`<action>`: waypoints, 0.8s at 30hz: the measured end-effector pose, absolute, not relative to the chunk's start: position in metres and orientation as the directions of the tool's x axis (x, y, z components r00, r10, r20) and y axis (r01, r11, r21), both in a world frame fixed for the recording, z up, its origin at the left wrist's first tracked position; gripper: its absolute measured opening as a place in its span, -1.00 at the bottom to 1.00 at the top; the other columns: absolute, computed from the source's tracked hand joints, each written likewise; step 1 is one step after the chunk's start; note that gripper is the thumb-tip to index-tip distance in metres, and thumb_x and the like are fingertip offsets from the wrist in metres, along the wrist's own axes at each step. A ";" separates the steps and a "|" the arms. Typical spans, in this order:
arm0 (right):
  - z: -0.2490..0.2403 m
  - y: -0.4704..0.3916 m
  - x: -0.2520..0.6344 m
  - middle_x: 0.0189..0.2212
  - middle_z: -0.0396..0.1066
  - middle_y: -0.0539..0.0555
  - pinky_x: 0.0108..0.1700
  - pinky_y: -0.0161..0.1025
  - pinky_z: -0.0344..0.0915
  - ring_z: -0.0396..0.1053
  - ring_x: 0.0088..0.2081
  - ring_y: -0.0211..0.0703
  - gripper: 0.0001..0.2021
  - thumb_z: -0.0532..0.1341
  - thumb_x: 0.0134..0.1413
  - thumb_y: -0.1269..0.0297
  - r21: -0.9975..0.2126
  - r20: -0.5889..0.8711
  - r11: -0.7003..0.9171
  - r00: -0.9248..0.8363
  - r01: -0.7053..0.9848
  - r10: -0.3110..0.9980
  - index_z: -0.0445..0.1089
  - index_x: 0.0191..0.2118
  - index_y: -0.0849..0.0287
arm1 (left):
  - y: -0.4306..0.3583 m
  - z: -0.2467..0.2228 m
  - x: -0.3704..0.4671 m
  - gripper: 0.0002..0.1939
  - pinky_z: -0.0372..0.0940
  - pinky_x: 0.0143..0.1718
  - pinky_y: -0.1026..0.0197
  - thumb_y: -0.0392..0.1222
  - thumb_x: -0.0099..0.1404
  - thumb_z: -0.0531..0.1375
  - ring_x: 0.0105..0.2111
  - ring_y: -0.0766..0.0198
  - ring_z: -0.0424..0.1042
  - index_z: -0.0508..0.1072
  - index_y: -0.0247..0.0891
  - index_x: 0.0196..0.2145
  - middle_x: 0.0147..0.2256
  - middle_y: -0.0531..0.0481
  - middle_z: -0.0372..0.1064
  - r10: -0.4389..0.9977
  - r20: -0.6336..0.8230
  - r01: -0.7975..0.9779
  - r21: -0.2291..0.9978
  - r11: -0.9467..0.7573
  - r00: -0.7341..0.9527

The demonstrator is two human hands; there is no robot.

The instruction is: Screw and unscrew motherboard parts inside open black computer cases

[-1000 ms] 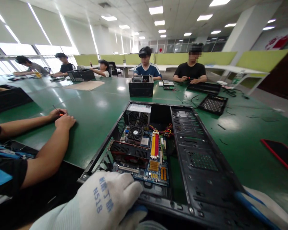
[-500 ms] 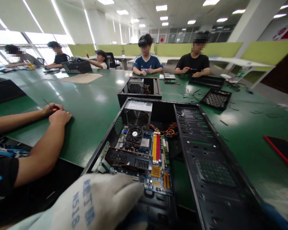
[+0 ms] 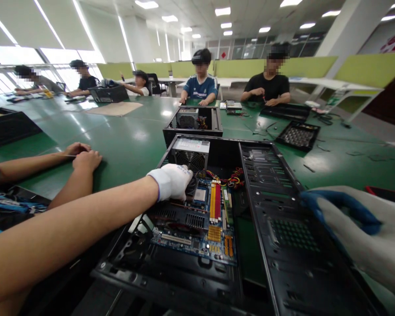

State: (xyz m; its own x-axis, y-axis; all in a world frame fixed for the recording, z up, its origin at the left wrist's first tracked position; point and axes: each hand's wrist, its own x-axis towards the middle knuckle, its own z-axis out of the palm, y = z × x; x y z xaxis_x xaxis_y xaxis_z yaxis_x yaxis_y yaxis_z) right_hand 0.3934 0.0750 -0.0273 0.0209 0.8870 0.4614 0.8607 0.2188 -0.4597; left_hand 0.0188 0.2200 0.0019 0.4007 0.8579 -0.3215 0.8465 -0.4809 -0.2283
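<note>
My left hand (image 3: 175,181), in a white work glove, reaches into an open computer case (image 3: 171,281). Its fingers close around the black CPU cooling fan (image 3: 193,186), hiding most of it. Beside the fan sits the bare square processor (image 3: 200,195) on the blue motherboard (image 3: 200,250). A black graphics card (image 3: 181,217) lies just nearer to me. Over the right side of the case is my right hand (image 3: 352,228), in a white glove with blue palm. Its thumb and finger curl together at the tips near the drive-bay panel (image 3: 283,237); whatever they pinch cannot be made out.
A power supply (image 3: 191,153) and coloured cables (image 3: 228,177) fill the case's far end. Behind stands a second open case (image 3: 193,120). A co-worker's hands (image 3: 85,156) are at the left. A red-edged phone (image 3: 385,193) and a black perforated panel (image 3: 298,135) lie right.
My left hand has moved from the near side of the case forward onto the cooling fan. My right hand has risen into view at the right side of the case.
</note>
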 end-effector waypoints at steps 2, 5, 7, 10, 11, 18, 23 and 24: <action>0.007 0.096 0.360 -0.56 0.50 -0.01 -0.68 -0.27 0.16 0.34 -0.68 -0.23 -0.66 0.25 0.21 -0.16 -0.425 0.361 0.200 -0.037 0.883 0.932 0.57 -0.16 -0.03 | 0.227 -0.005 0.019 -0.35 0.43 -0.10 0.07 0.02 0.03 0.43 -0.05 -0.12 0.53 0.52 -0.30 0.05 0.02 -0.29 0.48 0.853 -0.340 0.842 -0.235 -0.486 0.397; 0.031 0.110 0.325 -0.59 0.48 -0.02 -0.68 -0.29 0.20 0.32 -0.69 -0.25 -0.62 0.20 0.23 -0.19 -0.424 0.399 0.350 -0.175 0.835 0.900 0.54 -0.26 0.01 | 0.230 -0.004 0.020 -0.41 0.44 -0.15 0.09 0.03 0.01 0.42 -0.11 -0.08 0.54 0.56 -0.28 -0.02 -0.06 -0.25 0.53 0.858 -0.322 0.849 -0.224 -0.479 0.399; 0.030 0.113 0.316 -0.56 0.50 -0.02 -0.62 -0.29 0.27 0.39 -0.63 -0.22 -0.63 0.19 0.25 -0.16 -0.400 0.424 0.423 -0.245 0.813 0.872 0.53 -0.29 0.01 | 0.229 0.001 0.020 -0.38 0.43 -0.15 0.10 0.06 -0.05 0.44 -0.13 -0.08 0.55 0.56 -0.27 -0.05 -0.09 -0.23 0.54 0.863 -0.312 0.852 -0.225 -0.473 0.397; 0.021 0.115 0.316 -0.52 0.53 -0.02 -0.60 -0.28 0.29 0.42 -0.57 -0.19 -0.63 0.19 0.25 -0.16 -0.386 0.444 0.483 -0.300 0.786 0.844 0.55 -0.28 0.01 | 0.227 0.011 0.017 -0.35 0.42 -0.15 0.13 0.14 -0.09 0.43 -0.16 -0.04 0.55 0.57 -0.26 -0.08 -0.13 -0.19 0.55 0.867 -0.282 0.853 -0.217 -0.474 0.410; 0.019 0.115 0.317 -0.52 0.53 -0.02 -0.60 -0.28 0.29 0.42 -0.57 -0.19 -0.63 0.19 0.25 -0.16 -0.392 0.443 0.486 -0.302 0.782 0.844 0.56 -0.28 0.01 | 0.226 0.014 0.016 -0.35 0.41 -0.16 0.13 0.18 -0.08 0.41 -0.17 -0.03 0.55 0.57 -0.26 -0.10 -0.15 -0.18 0.55 0.866 -0.263 0.852 -0.206 -0.481 0.425; 0.021 0.114 0.319 -0.53 0.53 -0.03 -0.63 -0.31 0.27 0.42 -0.60 -0.21 -0.63 0.20 0.24 -0.14 -0.410 0.433 0.470 -0.287 0.782 0.854 0.55 -0.31 0.03 | 0.225 0.030 0.034 -0.35 0.38 -0.29 0.15 0.33 -0.03 0.34 -0.28 0.04 0.55 0.57 -0.21 -0.12 -0.26 -0.09 0.56 0.804 -0.155 0.809 -0.045 -0.586 0.573; 0.020 0.115 0.319 -0.53 0.53 -0.03 -0.63 -0.30 0.29 0.43 -0.58 -0.19 -0.65 0.21 0.25 -0.11 -0.441 0.397 0.450 -0.281 0.776 0.874 0.55 -0.30 0.03 | 0.233 0.013 0.078 -0.31 0.41 -0.21 0.11 0.35 0.02 0.33 -0.19 -0.01 0.55 0.55 -0.25 -0.08 -0.17 -0.15 0.55 0.737 -0.097 0.741 0.001 -0.671 0.668; 0.020 0.116 0.319 -0.53 0.54 -0.03 -0.62 -0.30 0.30 0.43 -0.58 -0.19 -0.66 0.21 0.25 -0.11 -0.453 0.390 0.450 -0.283 0.769 0.876 0.56 -0.29 0.03 | 0.235 0.006 0.085 -0.29 0.42 -0.17 0.10 0.34 0.02 0.34 -0.14 -0.03 0.55 0.54 -0.27 -0.04 -0.12 -0.18 0.54 0.740 -0.110 0.744 -0.003 -0.668 0.663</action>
